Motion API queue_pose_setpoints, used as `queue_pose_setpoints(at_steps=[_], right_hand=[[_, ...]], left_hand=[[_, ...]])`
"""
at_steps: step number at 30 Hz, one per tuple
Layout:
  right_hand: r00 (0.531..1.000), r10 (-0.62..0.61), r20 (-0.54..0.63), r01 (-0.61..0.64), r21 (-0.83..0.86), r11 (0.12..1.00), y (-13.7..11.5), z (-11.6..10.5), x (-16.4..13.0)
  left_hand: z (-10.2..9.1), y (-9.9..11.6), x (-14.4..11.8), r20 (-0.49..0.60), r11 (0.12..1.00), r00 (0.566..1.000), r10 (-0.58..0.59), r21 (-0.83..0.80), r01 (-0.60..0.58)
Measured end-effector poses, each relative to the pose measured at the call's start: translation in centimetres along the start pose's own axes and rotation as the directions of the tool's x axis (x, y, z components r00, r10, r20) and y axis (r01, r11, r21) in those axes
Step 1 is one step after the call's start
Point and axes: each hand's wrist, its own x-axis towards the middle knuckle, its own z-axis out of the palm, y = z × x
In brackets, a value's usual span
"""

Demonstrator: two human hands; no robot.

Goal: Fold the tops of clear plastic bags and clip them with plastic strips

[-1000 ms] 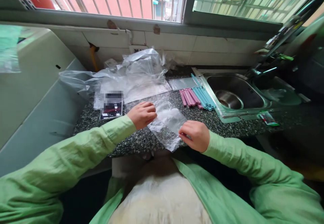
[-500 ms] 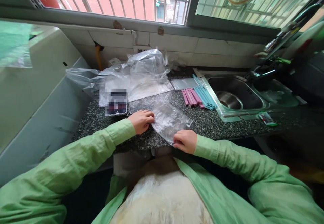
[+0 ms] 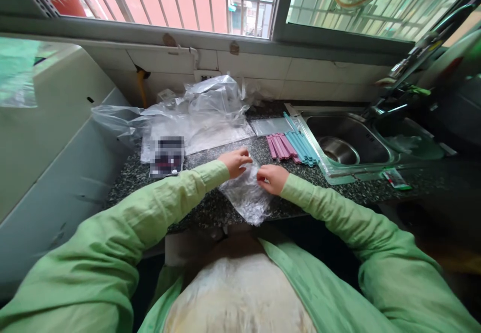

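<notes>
A small clear plastic bag (image 3: 246, 197) lies crumpled on the speckled granite counter (image 3: 203, 207), its lower end hanging over the front edge. My left hand (image 3: 235, 161) pinches the bag's far edge on the left side. My right hand (image 3: 271, 178) pinches the same far edge on the right side, the two hands close together. Both arms wear light green sleeves.
A heap of clear plastic bags (image 3: 195, 112) sits at the back of the counter beside a dark packet (image 3: 166, 156). Pink sticks (image 3: 280, 146) and blue sticks (image 3: 300, 145) lie by the steel sink (image 3: 349, 142). A flat clear bag (image 3: 270, 125) rests behind them.
Both hands moved from the bag's near side up to its far edge and came closer together. The bag went from lying flat to bunched up between them.
</notes>
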Motion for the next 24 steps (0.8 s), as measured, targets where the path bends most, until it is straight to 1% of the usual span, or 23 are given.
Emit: queue_pose_setpoints(at_steps=[2,4,7,9,10,12,14,16,18,19,21,22,24], right_hand=[[0.998,-0.003,0.063,0.005,-0.029,1.0,0.3,1.2,-0.3],[0.995,-0.009,0.096,0.011,-0.025,1.0,0.6,1.8,-0.8],[0.995,-0.039,0.094,0.036,0.034,0.999,1.2,1.4,-1.4],[0.997,-0.013,0.08,0.007,0.072,0.997,1.7,0.5,-1.5],[0.997,0.032,0.072,-0.038,0.077,0.996,2.0,-0.1,-1.5],[0.984,0.17,0.06,-0.172,0.04,0.984,2.7,-1.2,-1.5],[0.948,0.308,0.084,-0.308,-0.018,0.951,3.2,-2.0,-1.3],[0.898,0.41,0.162,-0.404,-0.068,0.912,3.4,-2.2,-1.2],[0.851,0.466,0.244,-0.456,-0.1,0.885,3.2,-2.0,-1.1],[0.835,0.48,0.269,-0.47,-0.106,0.876,3.0,-1.8,-1.1],[0.819,0.499,0.285,-0.491,-0.105,0.865,2.7,-1.5,-1.2],[0.817,0.504,0.282,-0.497,-0.101,0.862,2.6,-1.4,-1.2],[0.817,0.505,0.278,-0.501,-0.089,0.861,2.4,-1.4,-1.3]], left_hand=[[0.9,-0.1,0.0,0.057,0.996,0.994,-0.092,0.019,0.091],[1.4,-0.2,-0.3,0.068,0.991,0.988,-0.137,0.006,0.137],[1.3,-0.8,-0.8,0.052,0.988,0.989,-0.141,-0.053,0.144],[0.3,-1.5,-0.9,0.058,0.986,0.989,-0.139,-0.088,0.144],[-0.4,-2.0,-0.8,0.066,0.985,0.989,-0.133,-0.099,0.139],[-2.0,-2.9,-0.5,0.023,0.984,0.989,-0.148,-0.101,0.15],[-3.1,-3.5,0.3,-0.007,0.983,0.987,-0.16,-0.09,0.159],[-3.4,-3.8,1.4,0.012,0.992,0.993,-0.117,-0.044,0.117],[-2.7,-3.7,2.7,0.062,0.999,0.998,-0.028,0.032,0.026],[-2.1,-3.6,3.4,0.073,0.998,0.997,0.017,0.054,-0.021],[-0.8,-3.2,4.5,0.09,0.994,0.993,0.071,0.074,-0.078],[-0.2,-3.0,5.0,0.109,0.993,0.991,0.074,0.079,-0.083],[0.7,-2.8,5.4,0.143,0.995,0.989,0.042,0.085,-0.054]])
